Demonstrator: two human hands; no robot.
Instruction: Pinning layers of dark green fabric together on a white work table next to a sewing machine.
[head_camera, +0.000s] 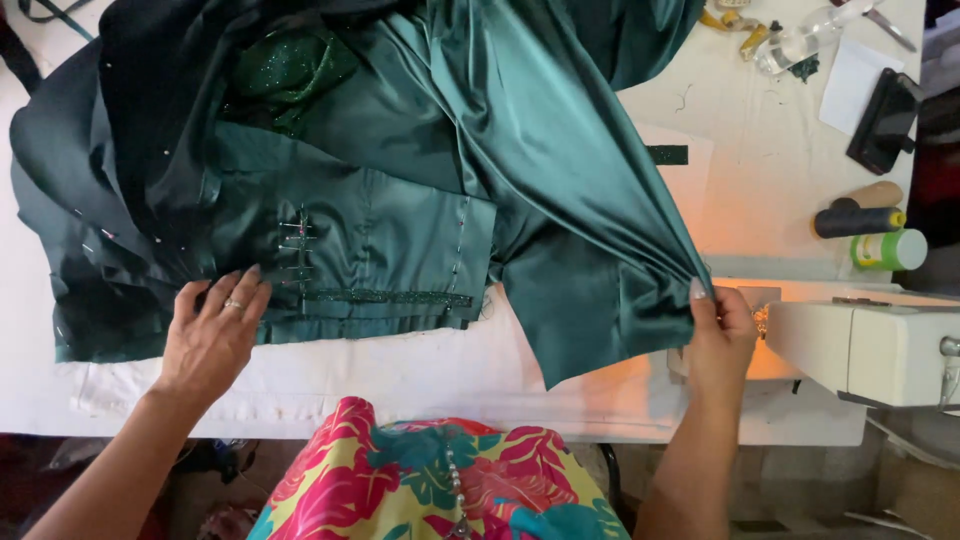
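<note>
The left hand (212, 335) lies flat with fingers spread on the lower edge of the dark green satin garment (400, 200), a ring on one finger, pressing the cloth against the bench (420, 375) near its front edge. The right hand (718, 335) is pinched shut on a gathered corner of the same cloth, thumb and fingertips pressed together, pulling a long fold taut toward the right end of the bench, just beside the white sewing machine (880, 350).

The garment covers most of the left and middle of the bench. Its satin is glossy and deep green, catching light along the stretched fold and falling dark in the heaped part at the back left corner. A flat panel in the middle shows seams, a narrow glittery trim band (390, 297) along its lower edge, and a short row of pins (297, 250) stuck crosswise just beside the left hand's fingertips. More pins dot the left folds. A patch of sparkly green fabric (285, 75) peeks from under the satin near the back edge.

At the right back corner stand a dark thread spool (858, 221), a green-and-white spool (890, 250), a black device (882, 120) and a clear bottle (800, 40), well apart from both hands.
</note>
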